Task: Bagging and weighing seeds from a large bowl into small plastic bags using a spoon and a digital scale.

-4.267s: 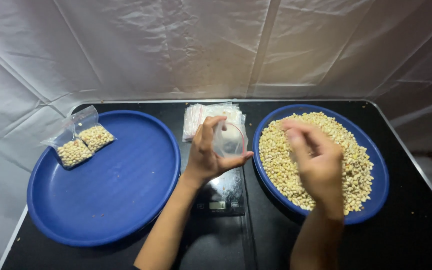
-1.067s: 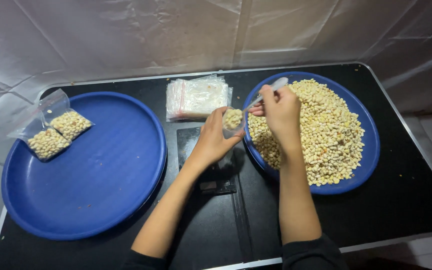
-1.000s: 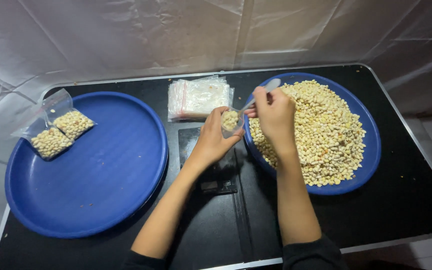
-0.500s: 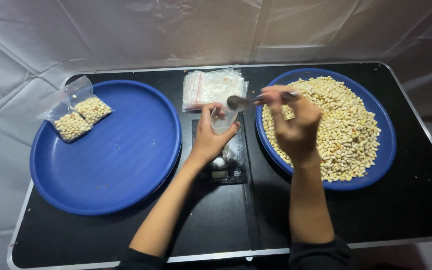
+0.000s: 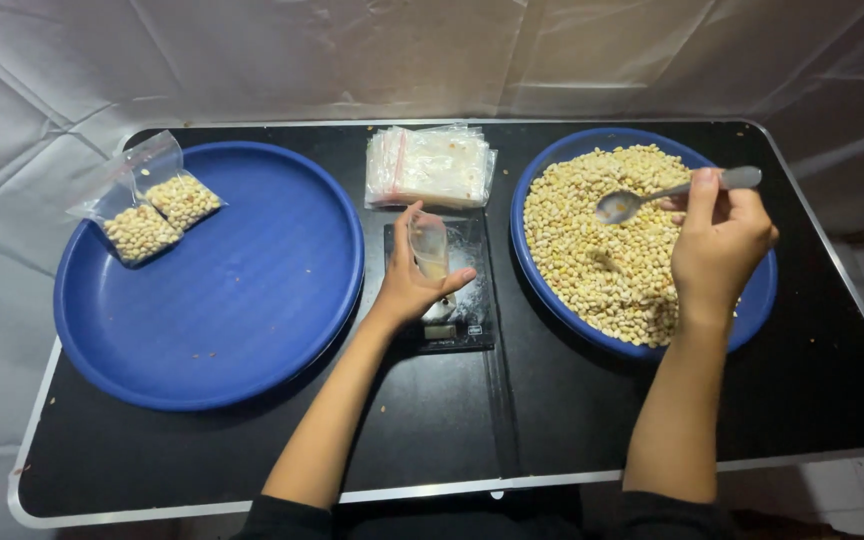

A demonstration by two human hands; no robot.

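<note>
The left hand (image 5: pixel 414 283) hides much of the scale (image 5: pixel 452 300) (display unreadable); both elbows are cut off.

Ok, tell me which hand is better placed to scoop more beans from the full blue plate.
Right hand: it holds the metal spoon over the beans. Left hand holds the small clear bag.

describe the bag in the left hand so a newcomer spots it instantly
Between the two blue trays on the black table sits a small black scale. The left hand holds a small clear bag upright over it, unlike the flat stack of empty bags behind.
</note>
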